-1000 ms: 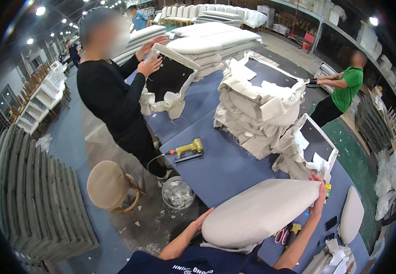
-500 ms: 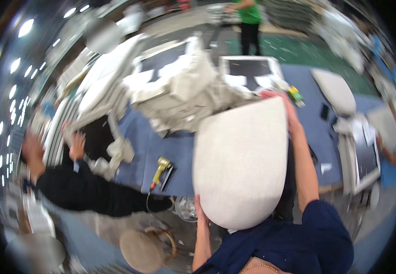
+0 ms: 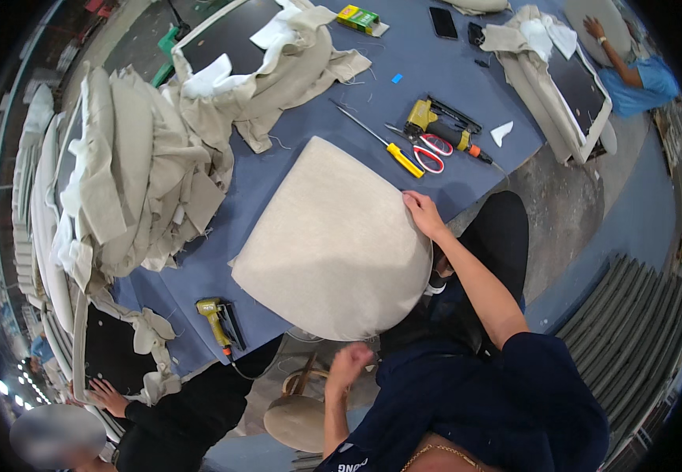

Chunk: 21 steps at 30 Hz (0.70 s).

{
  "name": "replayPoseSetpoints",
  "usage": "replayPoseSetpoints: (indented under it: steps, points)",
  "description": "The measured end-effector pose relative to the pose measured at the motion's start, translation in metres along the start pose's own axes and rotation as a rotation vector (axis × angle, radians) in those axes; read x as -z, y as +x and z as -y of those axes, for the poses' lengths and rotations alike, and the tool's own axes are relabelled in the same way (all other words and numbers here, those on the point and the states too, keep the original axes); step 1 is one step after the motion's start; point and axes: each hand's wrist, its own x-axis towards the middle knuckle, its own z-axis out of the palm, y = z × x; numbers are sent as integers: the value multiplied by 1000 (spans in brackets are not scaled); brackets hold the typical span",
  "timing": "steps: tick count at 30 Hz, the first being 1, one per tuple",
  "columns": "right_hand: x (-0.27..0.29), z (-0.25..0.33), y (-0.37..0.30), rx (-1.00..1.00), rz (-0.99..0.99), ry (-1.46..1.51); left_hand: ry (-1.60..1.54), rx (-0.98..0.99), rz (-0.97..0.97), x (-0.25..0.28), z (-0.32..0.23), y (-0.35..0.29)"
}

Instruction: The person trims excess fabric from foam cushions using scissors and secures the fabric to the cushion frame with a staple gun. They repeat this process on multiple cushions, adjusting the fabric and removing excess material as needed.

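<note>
A beige fabric-covered seat cushion lies over the near edge of the blue-covered table, its rounded end toward me. My right hand grips its right edge, thumb on top and the other fingers partly hidden. Just below the rounded end, my left hand is closed, apart from the cushion; whether anything is in its fingers is hidden. Beyond the right edge lie a yellow-handled screwdriver, red-handled scissors and a yellow-and-black staple gun.
Another staple gun lies at the table's left. Loosely covered seat pieces are heaped at far left. A co-worker's hand touches a panel at lower left; another person's hand is at far right. A stool stands below.
The cushion has gone from being held up in both hands to lying lower on the table edge. My left hand has let go of it; my right still grips it. The view has shifted.
</note>
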Motion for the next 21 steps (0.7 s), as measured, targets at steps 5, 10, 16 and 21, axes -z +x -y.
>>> replayPoseSetpoints:
  steps: [5, 10, 16, 21]
  points:
    - [-11, 22, -18, 1, -142, 31, 375, -649, -527, 73, -126, 106]
    - [-14, 27, -23, 225, -151, -157, 902, -860, -555, 81, -182, 198]
    - [-47, 57, 23, 175, -147, -244, 852, -864, -535, 81, -166, 213]
    - [-73, 95, 82, 145, -42, -281, 781, -899, -516, 79, -158, 223]
